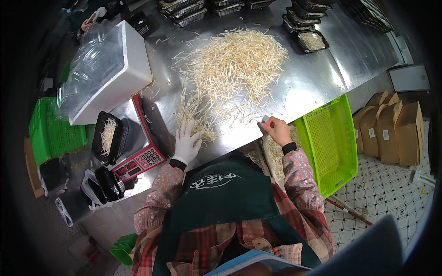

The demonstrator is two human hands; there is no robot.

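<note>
- Resting flat with fingers spread, the gloved left hand (188, 141) lies on the near end of the bean sprouts (230, 69), holding nothing firmly that can be seen.
- The bare right hand (276, 129) is curled nearly closed at the near table edge, pinching a few sprout strands between its fingertips.
- The sprouts spread in a loose pale pile from the hands out toward the far middle of the steel table (317, 78), whose surface is shiny and scattered with stray strands.
- To the left of the left hand stands a scale (138, 156) with a red keypad front, and a black tray (109, 137) with some sprouts sits on it.
- Farther left is a white foam box (122, 78) lined with clear plastic.
- Stacks of black trays (306, 20) line the far table edge.
- Right of the table a bright green crate (329, 142) leans, with brown paper bags (389, 129) beyond on a tiled floor (386, 193).
</note>
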